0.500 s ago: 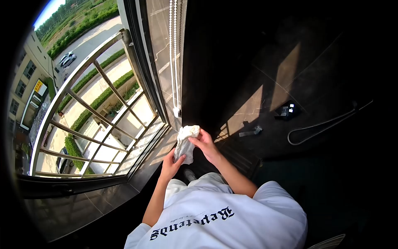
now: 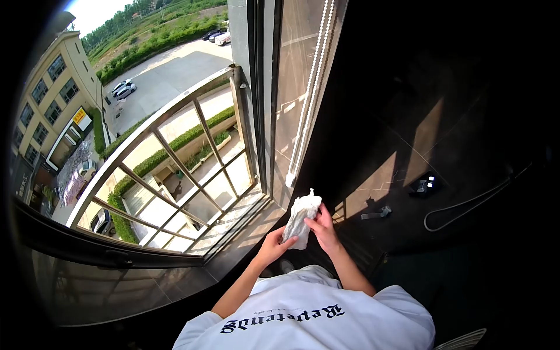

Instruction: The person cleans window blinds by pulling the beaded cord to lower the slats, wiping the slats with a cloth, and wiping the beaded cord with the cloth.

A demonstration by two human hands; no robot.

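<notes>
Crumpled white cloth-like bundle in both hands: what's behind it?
The left hand and right hand reach partly behind the white bundle, thumbs in front; some fingers, and whatever else lies directly behind, are covered.

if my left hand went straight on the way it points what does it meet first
The white cloth, whose lower part the left hand holds; past that, depth is too unclear to say.
</notes>
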